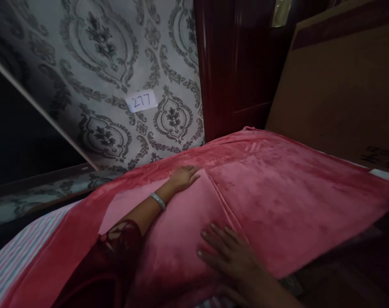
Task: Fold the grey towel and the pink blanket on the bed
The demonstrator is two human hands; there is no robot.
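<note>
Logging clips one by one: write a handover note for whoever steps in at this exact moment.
Left hand: flat, palm down on the red blanket, at the far end of a folded-over flap.
Right hand: flat, fingers spread, pressing the flap's near edge.
Blanket covers the bed; a striped sheet shows at the left.
Done: one corner folded over.
Left: the rest lies unfolded.

Striped sheet (17, 261) mostly under the red blanket (277, 188), right wrist in shadow.

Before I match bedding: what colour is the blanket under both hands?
Pinkish red plush blanket, shown best in the head view.
</note>
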